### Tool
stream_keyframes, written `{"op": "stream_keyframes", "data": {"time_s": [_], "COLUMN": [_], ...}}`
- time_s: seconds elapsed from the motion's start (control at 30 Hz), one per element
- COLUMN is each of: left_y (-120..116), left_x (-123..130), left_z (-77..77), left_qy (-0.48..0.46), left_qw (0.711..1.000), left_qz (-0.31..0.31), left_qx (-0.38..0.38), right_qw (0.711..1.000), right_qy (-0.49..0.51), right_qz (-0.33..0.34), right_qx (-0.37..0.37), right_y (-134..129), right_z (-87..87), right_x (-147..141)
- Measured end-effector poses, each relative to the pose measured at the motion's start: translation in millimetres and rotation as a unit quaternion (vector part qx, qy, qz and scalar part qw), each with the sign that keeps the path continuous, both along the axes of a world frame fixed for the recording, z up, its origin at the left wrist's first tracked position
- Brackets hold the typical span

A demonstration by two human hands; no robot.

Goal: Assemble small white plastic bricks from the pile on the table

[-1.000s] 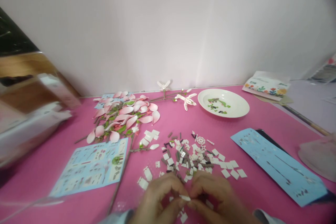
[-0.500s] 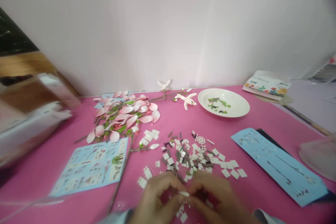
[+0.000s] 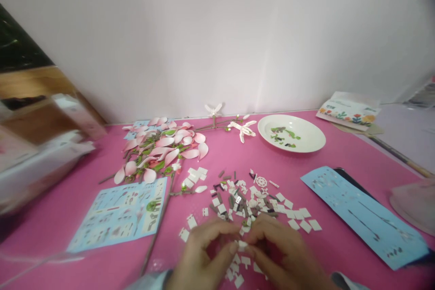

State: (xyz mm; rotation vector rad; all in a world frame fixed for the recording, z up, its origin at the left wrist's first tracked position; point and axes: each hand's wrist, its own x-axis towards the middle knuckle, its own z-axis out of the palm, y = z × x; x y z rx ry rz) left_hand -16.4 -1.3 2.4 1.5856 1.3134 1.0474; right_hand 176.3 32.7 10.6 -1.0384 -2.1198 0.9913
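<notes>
A small white building-brick piece (image 3: 242,245) sits between the fingertips of both hands, low in the middle of the view. My left hand (image 3: 210,253) pinches it from the left with the thumb. From the other side, the curled fingers of my right hand (image 3: 280,251) grip its right end. The piece's exact shape is blurred. Just beyond the hands spreads a heap of loose white, brown and green pieces (image 3: 244,199). More white pieces (image 3: 239,280) lie beneath the hands on the pink table (image 3: 112,267).
A pile of pink petals and leaves (image 3: 163,149) lies left, near a blue instruction sheet (image 3: 118,217) and a long brown stem (image 3: 157,231). At the back are white flowers (image 3: 242,130) and a plate (image 3: 314,140) with green bits. A blue booklet (image 3: 360,217) lies right.
The white piece has turned between my fingers and shows a blockier end. My fingertips have spread slightly apart, showing more white pieces below. The view has shifted slightly.
</notes>
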Motion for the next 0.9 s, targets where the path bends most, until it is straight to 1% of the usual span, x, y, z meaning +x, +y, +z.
{"op": "stream_keyframes", "data": {"time_s": [0.1, 0.2, 0.3, 0.43, 0.53, 0.6, 0.8, 0.9], "left_y": [2.2, 1.3, -2.1, -3.7, -2.7, -2.3, -1.8, -2.1], "left_x": [0.8, 2.8, 4.8, 7.5, 9.2, 9.6, 9.2, 9.4], "left_z": [6.4, 11.1, 11.8, 12.1, 13.9, 14.6, 13.5, 14.4], "left_qy": [0.045, 0.134, 0.211, 0.275, 0.300, 0.309, 0.309, 0.310], "left_qw": [0.999, 0.990, 0.976, 0.960, 0.952, 0.949, 0.949, 0.949], "left_qz": [-0.006, -0.019, -0.026, -0.039, -0.053, -0.051, -0.051, -0.046], "left_qx": [0.010, 0.035, 0.044, 0.039, 0.039, 0.038, 0.043, 0.040], "right_qw": [0.998, 0.995, 0.993, 0.991, 0.990, 0.990, 0.989, 0.989], "right_qy": [-0.050, -0.093, -0.115, -0.133, -0.140, -0.140, -0.142, -0.140], "right_qz": [-0.008, -0.008, -0.013, -0.009, -0.008, -0.009, -0.004, -0.003], "right_qx": [0.021, 0.035, 0.035, 0.029, 0.031, 0.033, 0.040, 0.047], "right_y": [2.0, 2.2, 1.1, 0.5, 1.3, 1.7, 0.9, 1.0], "right_z": [1.6, 2.4, 2.3, 2.9, 3.8, 3.8, 1.6, 3.9], "right_x": [1.1, 3.1, 4.4, 3.7, 2.2, 1.8, 3.5, 3.4]}}
